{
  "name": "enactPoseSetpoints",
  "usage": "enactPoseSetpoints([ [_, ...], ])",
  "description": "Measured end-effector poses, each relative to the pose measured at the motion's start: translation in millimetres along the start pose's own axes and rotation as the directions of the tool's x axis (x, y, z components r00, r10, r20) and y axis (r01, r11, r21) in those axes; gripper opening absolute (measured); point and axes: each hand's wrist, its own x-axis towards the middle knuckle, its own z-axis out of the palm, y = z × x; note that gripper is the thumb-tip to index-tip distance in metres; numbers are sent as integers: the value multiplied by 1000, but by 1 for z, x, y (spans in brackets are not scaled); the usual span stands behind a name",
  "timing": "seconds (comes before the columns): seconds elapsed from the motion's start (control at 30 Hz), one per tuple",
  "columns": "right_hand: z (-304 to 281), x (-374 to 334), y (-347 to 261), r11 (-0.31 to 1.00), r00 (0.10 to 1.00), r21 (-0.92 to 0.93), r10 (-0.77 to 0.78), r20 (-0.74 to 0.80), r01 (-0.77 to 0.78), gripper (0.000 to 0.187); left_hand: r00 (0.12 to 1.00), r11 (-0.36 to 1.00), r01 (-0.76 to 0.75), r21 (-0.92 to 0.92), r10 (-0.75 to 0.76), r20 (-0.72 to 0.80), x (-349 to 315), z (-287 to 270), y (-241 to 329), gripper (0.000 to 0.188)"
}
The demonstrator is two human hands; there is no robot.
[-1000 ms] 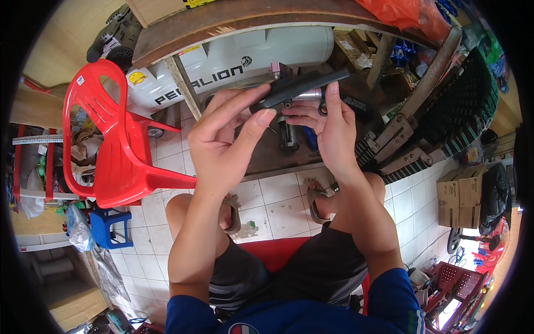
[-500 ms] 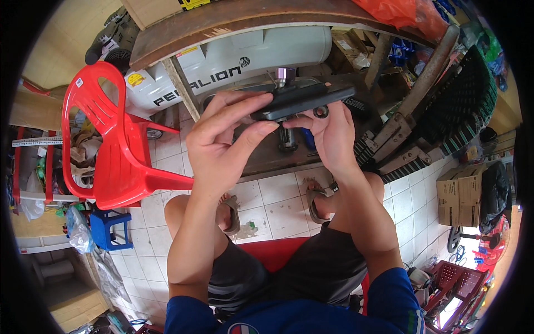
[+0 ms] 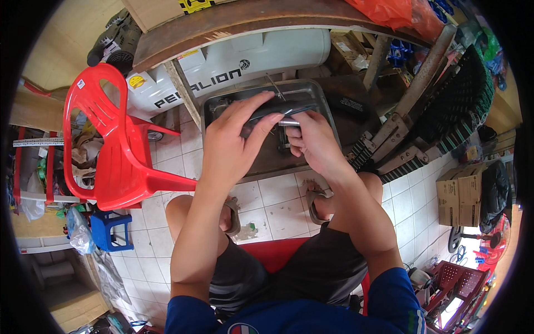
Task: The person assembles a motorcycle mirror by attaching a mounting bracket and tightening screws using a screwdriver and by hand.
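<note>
Seemingly, my left hand (image 3: 232,127) and right hand (image 3: 318,140) grip a black bar (image 3: 297,108); slackness could drop it onto the dark metal tray (image 3: 303,88).

Slim held piece (image 3: 303,105) black; cylinder (image 3: 288,122) beside it silver. Plastic armchair (image 3: 125,145) red, step stool (image 3: 111,234) blue. Cylindrical tank (image 3: 297,51) pale grey — round sticker (image 3: 137,82) yellow. Floor tiles (image 3: 286,214) white, square grid — shirt (image 3: 300,323) blue, shorts (image 3: 334,253) charcoal.

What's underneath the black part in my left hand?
Below the black part, a silver cylinder shows at your right hand; farther down lies a metal tray. The part and your left hand hide the rest.
</note>
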Motion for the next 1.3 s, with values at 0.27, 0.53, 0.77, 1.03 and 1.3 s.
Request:
enactPoseSetpoints([
  [0.27,14,-13,-9,984,999,-173,-36,-23,31,21,974,952,228,-204,-222,55,-1,-3,-3,27],
  [0.53,16,-12,-4,984,993,-129,-122,-5,120,16,963,930,270,-250,-261,67,2,-8,2,23],
  [0.77,7,3,4,850,860,-216,-505,-71,481,20,998,902,44,-430,-55,-12,-5,3,4,66],
  [1.03,21,4,22,629,624,-380,-766,-154,678,28,869,449,317,-836,-491,65,-12,40,12,101],
  [1.3,22,10,27,752,743,-165,-657,-127,638,39,877,528,379,-760,-468,112,-15,32,17,107],
])
